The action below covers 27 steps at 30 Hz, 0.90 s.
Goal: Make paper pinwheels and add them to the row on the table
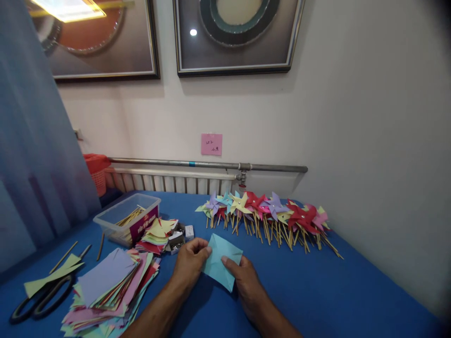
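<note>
A light blue paper square (221, 261) lies on the blue table (317, 291) in front of me, partly folded. My left hand (190, 264) pinches its left edge with curled fingers. My right hand (246, 281) presses on its lower right part, thumb on the paper. Behind them lies a row of finished paper pinwheels (271, 213) on wooden sticks, in several colours.
A stack of coloured paper squares (109, 291) lies at my left, with black scissors (38, 303) beside it. A clear plastic box (127, 218) holds wooden sticks. Small boxes of pins (178, 239) sit near cut paper (158, 232). A radiator (169, 180) and wall stand behind.
</note>
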{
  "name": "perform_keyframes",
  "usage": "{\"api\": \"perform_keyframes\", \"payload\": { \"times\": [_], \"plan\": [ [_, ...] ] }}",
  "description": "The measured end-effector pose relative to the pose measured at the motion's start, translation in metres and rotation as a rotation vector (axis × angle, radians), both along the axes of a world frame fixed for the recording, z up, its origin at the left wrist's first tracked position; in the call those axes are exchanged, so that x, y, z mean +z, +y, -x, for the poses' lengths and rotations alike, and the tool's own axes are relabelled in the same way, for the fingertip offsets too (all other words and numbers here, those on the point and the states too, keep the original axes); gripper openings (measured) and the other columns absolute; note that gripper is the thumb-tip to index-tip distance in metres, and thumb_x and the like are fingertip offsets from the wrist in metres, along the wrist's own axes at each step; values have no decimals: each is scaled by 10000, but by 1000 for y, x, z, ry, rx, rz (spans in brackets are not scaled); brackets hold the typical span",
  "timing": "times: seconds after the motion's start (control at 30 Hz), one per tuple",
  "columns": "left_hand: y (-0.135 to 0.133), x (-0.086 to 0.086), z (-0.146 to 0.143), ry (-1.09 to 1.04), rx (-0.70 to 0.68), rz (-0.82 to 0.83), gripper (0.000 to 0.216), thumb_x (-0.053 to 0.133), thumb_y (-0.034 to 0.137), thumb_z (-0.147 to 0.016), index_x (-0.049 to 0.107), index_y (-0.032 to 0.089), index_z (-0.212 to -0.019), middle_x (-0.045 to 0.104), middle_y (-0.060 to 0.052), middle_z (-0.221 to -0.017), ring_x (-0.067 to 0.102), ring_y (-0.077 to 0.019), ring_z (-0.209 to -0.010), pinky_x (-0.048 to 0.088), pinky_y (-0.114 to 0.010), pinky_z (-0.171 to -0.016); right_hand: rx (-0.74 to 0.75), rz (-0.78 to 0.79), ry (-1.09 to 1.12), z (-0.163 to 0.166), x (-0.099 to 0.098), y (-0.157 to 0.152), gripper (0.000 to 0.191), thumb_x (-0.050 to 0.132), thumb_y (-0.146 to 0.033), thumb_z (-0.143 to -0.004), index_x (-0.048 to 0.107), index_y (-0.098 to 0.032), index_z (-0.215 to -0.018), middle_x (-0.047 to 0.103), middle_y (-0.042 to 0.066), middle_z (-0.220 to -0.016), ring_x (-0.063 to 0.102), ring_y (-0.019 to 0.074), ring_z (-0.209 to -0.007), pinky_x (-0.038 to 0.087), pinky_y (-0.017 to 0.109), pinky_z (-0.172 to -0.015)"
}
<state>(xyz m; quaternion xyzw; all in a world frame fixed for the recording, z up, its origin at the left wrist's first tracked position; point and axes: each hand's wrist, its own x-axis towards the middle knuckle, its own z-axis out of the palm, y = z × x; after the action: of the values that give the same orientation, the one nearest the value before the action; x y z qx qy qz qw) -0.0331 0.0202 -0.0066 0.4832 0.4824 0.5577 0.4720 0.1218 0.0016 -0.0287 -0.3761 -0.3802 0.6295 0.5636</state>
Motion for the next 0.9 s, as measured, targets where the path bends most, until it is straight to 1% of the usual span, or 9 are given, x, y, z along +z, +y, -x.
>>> {"api": "perform_keyframes", "payload": {
  "times": [0.1,0.2,0.27,0.37,0.47,0.53,0.7,0.8,0.9],
  "plan": [
    [0,4,1,3,38,4,255,762,393,-596,663,173,-677,567,40,-571,450,-104,-528,341,-221,-525,63,-52,72,3,13,-8,417,803,-461,-779,745,-135,-1033,789,99,-862,734,291,-871,555,415,-837],
    [0,4,1,-20,44,11,261,763,398,-593,661,172,-675,570,39,-576,454,-105,-542,345,-219,-534,76,-49,69,4,17,-12,419,807,-470,-775,751,-134,-1019,790,104,-860,735,300,-881,552,428,-851],
    [0,3,0,-31,39,12,272,770,403,-595,662,169,-683,569,40,-574,449,-101,-534,340,-216,-526,62,-37,42,4,12,-10,421,828,-449,-755,750,-135,-1025,793,102,-868,738,295,-864,552,420,-841],
    [0,2,-1,-45,23,17,290,784,409,-597,656,166,-691,562,44,-566,436,-92,-511,332,-211,-511,18,-31,0,3,-1,-3,428,854,-425,-722,751,-134,-1018,797,94,-861,736,273,-803,553,383,-783],
    [-2,2,-2,-54,15,16,297,791,399,-598,664,160,-722,589,35,-597,465,-95,-523,352,-209,-518,-26,-11,-40,1,-12,3,428,866,-427,-703,756,-134,-995,799,89,-861,731,255,-768,550,355,-741],
    [-2,3,-2,-50,14,1,297,787,390,-599,671,157,-742,602,29,-623,481,-98,-537,366,-209,-525,-39,-1,-48,0,-16,6,450,872,-435,-690,757,-137,-1007,800,84,-850,735,262,-763,555,360,-736],
    [-5,4,-2,30,27,-70,235,741,368,-654,671,159,-734,577,36,-615,459,-99,-546,351,-206,-523,-51,12,-40,1,-19,8,483,884,-472,-651,760,-153,-993,797,77,-812,742,289,-771,565,392,-761],
    [-6,5,-2,97,34,-116,201,710,355,-686,671,161,-722,572,30,-621,467,-109,-573,360,-213,-541,-45,9,-29,2,-19,8,469,861,-508,-675,757,-151,-960,798,92,-847,738,286,-782,563,383,-748],
    [-8,6,-2,150,33,-147,184,681,346,-709,672,163,-722,573,25,-630,478,-120,-594,371,-221,-558,-37,-15,-53,1,-20,9,471,836,-537,-701,754,-141,-941,792,93,-826,729,274,-765,555,365,-730]
  ]
}}
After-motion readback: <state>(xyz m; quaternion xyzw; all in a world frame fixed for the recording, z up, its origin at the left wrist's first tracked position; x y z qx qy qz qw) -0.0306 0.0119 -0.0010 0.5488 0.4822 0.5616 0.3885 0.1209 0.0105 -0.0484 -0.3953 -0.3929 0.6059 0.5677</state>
